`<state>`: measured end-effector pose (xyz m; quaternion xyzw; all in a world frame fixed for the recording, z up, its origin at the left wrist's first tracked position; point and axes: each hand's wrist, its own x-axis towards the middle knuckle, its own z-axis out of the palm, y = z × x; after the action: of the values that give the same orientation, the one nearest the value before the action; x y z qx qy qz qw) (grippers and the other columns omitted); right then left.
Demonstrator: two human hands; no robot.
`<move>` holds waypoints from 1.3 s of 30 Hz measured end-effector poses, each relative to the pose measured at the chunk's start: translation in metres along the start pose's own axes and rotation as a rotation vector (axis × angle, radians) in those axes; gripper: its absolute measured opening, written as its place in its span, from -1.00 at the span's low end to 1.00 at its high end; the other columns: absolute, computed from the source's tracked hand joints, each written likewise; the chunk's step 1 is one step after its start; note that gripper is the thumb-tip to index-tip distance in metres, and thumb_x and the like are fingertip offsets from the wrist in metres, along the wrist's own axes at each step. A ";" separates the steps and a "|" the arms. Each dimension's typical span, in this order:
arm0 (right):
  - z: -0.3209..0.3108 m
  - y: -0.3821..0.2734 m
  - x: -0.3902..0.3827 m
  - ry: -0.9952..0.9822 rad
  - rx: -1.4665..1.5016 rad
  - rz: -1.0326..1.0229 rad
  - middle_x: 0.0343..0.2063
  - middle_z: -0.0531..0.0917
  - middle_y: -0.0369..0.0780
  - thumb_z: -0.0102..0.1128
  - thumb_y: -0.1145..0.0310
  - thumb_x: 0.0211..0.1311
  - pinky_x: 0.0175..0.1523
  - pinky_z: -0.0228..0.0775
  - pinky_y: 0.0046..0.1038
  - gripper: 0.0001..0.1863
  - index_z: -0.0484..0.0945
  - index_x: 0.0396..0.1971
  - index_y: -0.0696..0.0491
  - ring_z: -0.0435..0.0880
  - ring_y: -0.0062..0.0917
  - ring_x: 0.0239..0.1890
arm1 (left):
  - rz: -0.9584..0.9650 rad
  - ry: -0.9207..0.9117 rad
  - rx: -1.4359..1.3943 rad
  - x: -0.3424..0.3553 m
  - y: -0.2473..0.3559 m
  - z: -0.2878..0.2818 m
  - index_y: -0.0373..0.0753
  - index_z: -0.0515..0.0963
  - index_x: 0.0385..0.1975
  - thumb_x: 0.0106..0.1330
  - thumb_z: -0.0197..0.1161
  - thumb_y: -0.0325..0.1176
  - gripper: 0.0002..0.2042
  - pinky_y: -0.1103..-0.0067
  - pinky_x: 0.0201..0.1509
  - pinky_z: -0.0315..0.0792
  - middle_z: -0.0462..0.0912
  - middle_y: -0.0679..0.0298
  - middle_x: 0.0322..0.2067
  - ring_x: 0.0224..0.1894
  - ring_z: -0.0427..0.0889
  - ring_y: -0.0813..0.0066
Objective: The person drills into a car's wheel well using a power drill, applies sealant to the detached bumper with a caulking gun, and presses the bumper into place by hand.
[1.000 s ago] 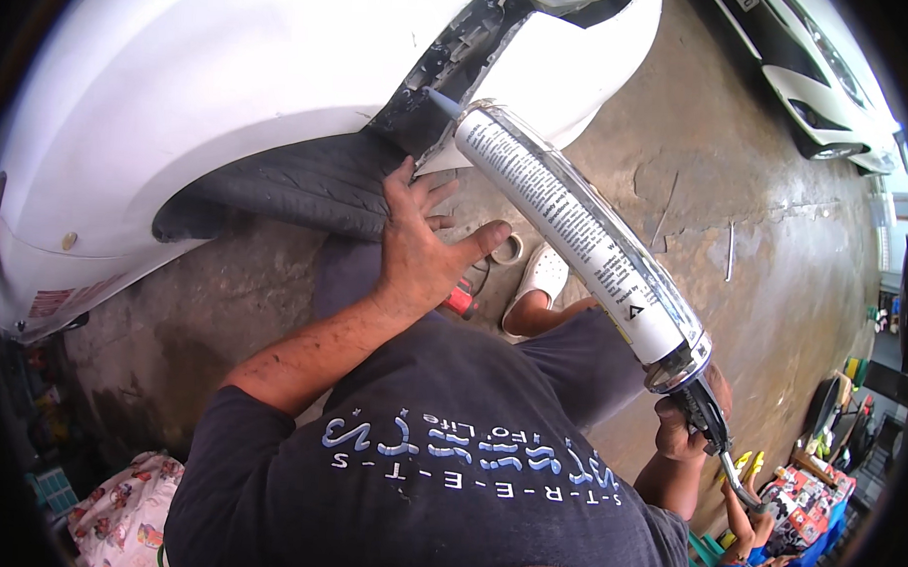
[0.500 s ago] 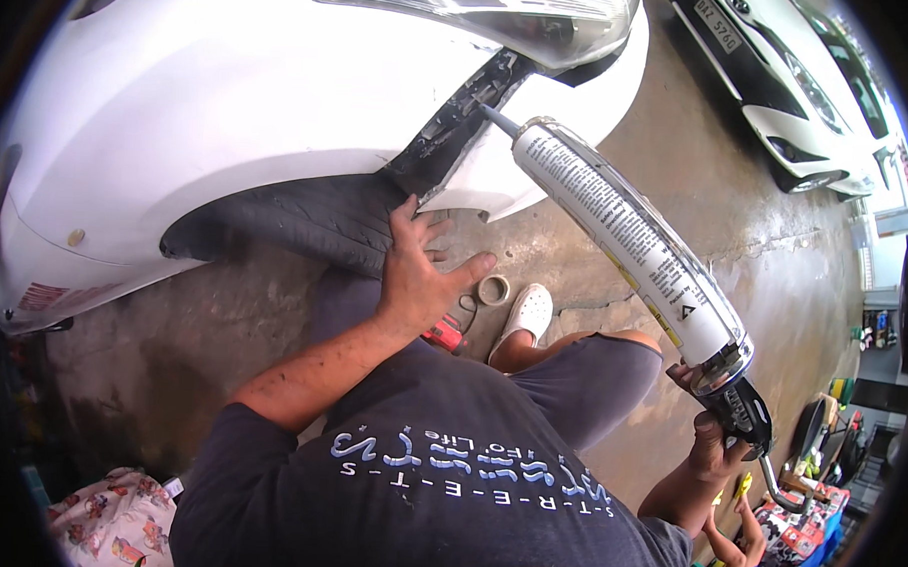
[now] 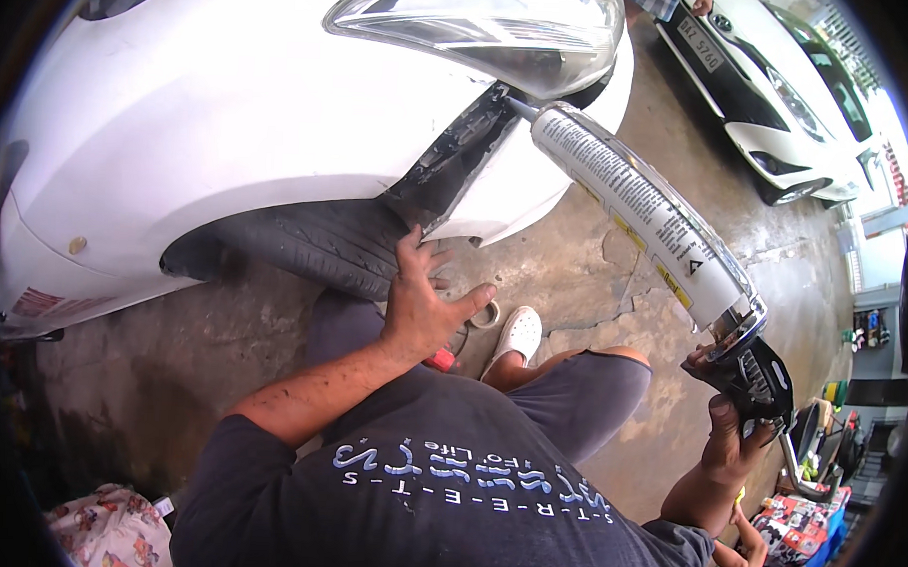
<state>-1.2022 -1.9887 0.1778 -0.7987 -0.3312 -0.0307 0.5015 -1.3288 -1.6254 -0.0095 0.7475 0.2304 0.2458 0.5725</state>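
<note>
In my right hand [image 3: 730, 448] is a caulking gun [image 3: 761, 379], gripped by its black handle, with a white printed cartridge [image 3: 646, 220] loaded. Its grey nozzle [image 3: 521, 108] reaches the upper end of a dark gap [image 3: 454, 149] between the white car's fender [image 3: 280, 98] and the loosened bumper [image 3: 512, 191], just below the headlight [image 3: 483, 30]. Dark smears and pale flecks show along the gap. My left hand [image 3: 423, 307] is open, fingers spread, with the fingertips at the bumper's lower corner beside the tyre [image 3: 315, 244].
Below my left hand lie a tape roll [image 3: 486, 315] and a red tool [image 3: 439, 360], partly hidden. My foot wears a white clog [image 3: 519, 334]. Another white car [image 3: 771, 95] stands at the far right, a person's hand [image 3: 703, 3] by it. Patterned cloth [image 3: 110, 531] lies lower left.
The nozzle has moved up along the gap toward the headlight, and my right hand has shifted slightly right. My left hand stays at the bumper corner. A person has appeared by the other car.
</note>
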 end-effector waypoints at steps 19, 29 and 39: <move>0.032 0.015 0.007 -0.063 0.544 0.021 -0.09 0.69 0.05 0.33 0.13 0.53 0.23 0.55 0.07 -0.48 0.54 0.19 0.27 0.72 -0.09 0.04 | -0.003 -0.003 -0.003 -0.001 0.003 -0.001 -0.54 -0.15 0.50 0.22 0.68 -0.24 0.13 0.31 0.24 0.66 0.41 -0.34 0.35 0.39 0.57 -0.01; 0.041 0.052 -0.017 0.062 0.858 0.122 0.03 0.70 0.10 0.31 0.03 0.55 0.30 0.53 0.20 -0.36 0.52 0.25 0.33 0.73 0.06 0.10 | -0.048 0.004 0.045 0.003 -0.002 -0.003 -0.57 -0.17 0.51 0.24 0.66 -0.24 0.14 0.31 0.24 0.67 0.39 -0.43 0.37 0.40 0.58 -0.03; 0.060 0.102 -0.037 0.049 1.393 0.266 0.19 0.65 0.02 0.26 0.00 0.59 0.22 0.55 -0.07 -0.34 0.34 0.42 0.13 0.60 -0.02 0.30 | 0.005 0.018 0.046 0.007 -0.008 -0.012 -0.56 -0.13 0.54 0.25 0.65 -0.23 0.12 0.34 0.20 0.68 0.43 -0.40 0.36 0.36 0.62 -0.02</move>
<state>-1.1907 -1.9861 0.0541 -0.3251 -0.1619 0.2318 0.9024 -1.3319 -1.6102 -0.0139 0.7588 0.2395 0.2484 0.5523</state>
